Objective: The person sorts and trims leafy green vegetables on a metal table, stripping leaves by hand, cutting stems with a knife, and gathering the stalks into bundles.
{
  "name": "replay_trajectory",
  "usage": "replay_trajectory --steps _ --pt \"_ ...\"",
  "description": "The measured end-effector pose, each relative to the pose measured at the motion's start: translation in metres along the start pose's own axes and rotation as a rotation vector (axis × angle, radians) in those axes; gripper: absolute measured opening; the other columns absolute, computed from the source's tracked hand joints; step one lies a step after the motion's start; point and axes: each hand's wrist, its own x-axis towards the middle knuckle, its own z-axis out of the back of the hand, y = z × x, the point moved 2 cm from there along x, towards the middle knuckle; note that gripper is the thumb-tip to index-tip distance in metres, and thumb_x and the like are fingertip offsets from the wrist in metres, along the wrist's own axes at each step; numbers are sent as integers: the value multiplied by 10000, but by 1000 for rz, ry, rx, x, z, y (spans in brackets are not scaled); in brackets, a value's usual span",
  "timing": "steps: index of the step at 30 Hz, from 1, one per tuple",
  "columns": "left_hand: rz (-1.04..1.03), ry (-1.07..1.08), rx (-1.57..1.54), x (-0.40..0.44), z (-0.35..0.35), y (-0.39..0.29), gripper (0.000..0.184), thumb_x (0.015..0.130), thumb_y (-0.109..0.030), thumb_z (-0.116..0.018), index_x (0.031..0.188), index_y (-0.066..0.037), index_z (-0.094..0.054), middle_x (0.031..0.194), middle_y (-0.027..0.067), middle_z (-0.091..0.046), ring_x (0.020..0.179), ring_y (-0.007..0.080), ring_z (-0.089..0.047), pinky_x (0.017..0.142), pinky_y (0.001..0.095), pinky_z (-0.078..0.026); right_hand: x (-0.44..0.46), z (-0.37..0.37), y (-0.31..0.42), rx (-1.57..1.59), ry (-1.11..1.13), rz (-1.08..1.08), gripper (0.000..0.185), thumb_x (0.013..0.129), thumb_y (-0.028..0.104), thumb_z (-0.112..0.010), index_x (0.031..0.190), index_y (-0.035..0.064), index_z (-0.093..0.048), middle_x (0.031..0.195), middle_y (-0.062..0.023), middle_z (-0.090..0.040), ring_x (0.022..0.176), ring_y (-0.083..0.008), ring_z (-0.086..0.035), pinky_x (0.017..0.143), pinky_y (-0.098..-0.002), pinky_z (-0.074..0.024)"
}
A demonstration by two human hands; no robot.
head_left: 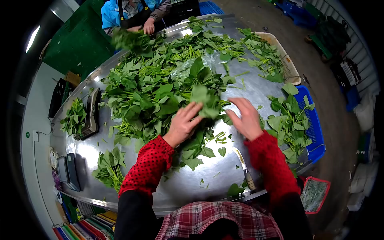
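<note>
Left hand (185, 123) is touching the leafy-green pile (136, 96) on the steel table (172, 196), its grip being unclear; right hand (245, 121) is hovering just beside, thumb and fingers apart. One bunch (110, 169) is lying separately — perhaps sorted — while most greens are seemingly awaiting sorting.

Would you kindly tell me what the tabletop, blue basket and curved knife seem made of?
Tabletop: probably polished stainless steel, silvery with bright reflections. Blue basket: likely smooth plastic, evenly coloured and perforated. Curved knife: thin, pale blade, seemingly metal; tan handle, perhaps wood.
</note>
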Motion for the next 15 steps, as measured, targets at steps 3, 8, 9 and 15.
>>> replay_trajectory --steps 3,8,9,15 --pt "185 -262 46 25 45 4 513 757 -224 -717 1223 -63 -576 1391 185 -459 1199 349 -504 933 440 -435 29 -31 -3 188 60 -153 232 824 201 -661 983 33 -659 935 -124 -656 868 -309 -627 761 -382 -495" --pt "14 131 159 17 22 42 482 836 -404 -644 1213 -108 -593 1260 124 -566 1204 319 -495 1016 458 -365 4 -80 -60 -10 66 -276 312 749 114 -622 1044 12 -615 1023 -154 -625 991 -329 -577 854 -388 -469" --pt "12 128 153 21 20 43 482 836 -404 -644 1213 -108 -593 1260 124 -566 1204 319 -495 1016 458 -365 1 -89 -67 -112 89 -140 391 716 84 -608 1097 -1 -584 1088 -167 -604 1064 -338 -543 892 -391 -450" --pt "190 217 236 23 0 59 481 761 -320 -702 1182 -113 -596 1165 101 -596 1165 309 -514 1013 441 -354 26 -106 -89 -300 580 -118 538 665 144 -625 1161 -51 -555 1228 -223 -552 1191 -343 -483 979 -386 -405"
